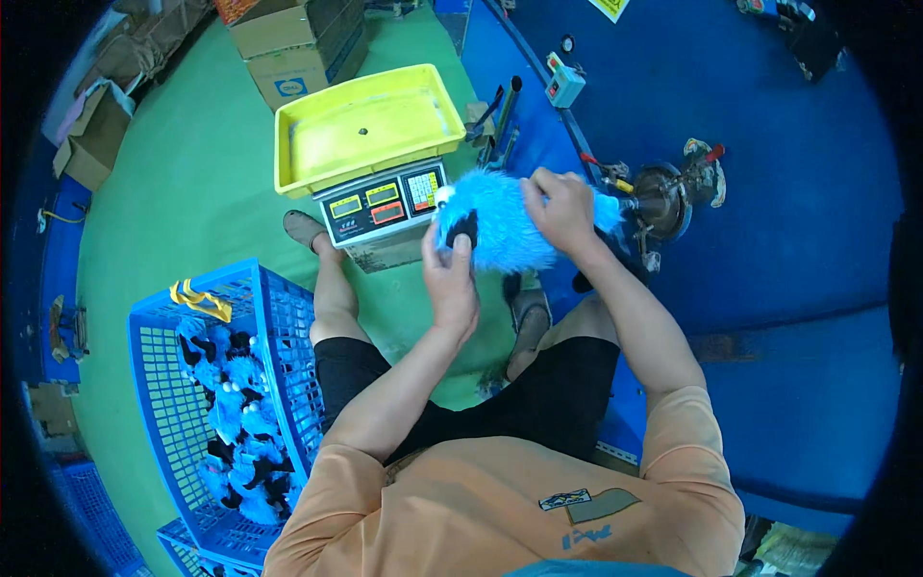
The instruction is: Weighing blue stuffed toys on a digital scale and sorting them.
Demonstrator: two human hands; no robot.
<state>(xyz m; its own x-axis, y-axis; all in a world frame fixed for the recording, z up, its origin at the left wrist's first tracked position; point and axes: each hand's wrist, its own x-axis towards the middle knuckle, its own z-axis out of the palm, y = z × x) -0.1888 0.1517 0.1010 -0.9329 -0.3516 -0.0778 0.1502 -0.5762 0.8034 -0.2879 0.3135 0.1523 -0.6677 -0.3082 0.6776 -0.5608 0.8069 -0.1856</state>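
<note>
Holding the toy point(505, 213) out in front of me, I have both hands closed on its blue fur. My left hand point(450, 286) pinches the head end, thumb on the black mouth patch point(464, 229), just below the white eyes point(444, 195). My right hand point(564, 213) grips the other end from above, fingers curled over. Past it, the toy's paler end reaches the metal nozzle point(661, 204) — whether it sits around the tip or only against it, I cannot tell. Left of the toy stands the scale point(392, 207), with a yellow tray point(332, 139) on top. On my left is a blue basket point(144, 385) — more blue-and-black toys point(245, 423) heaped inside. A carton point(284, 62) stands on the green floor point(192, 183) beyond the tray
</note>
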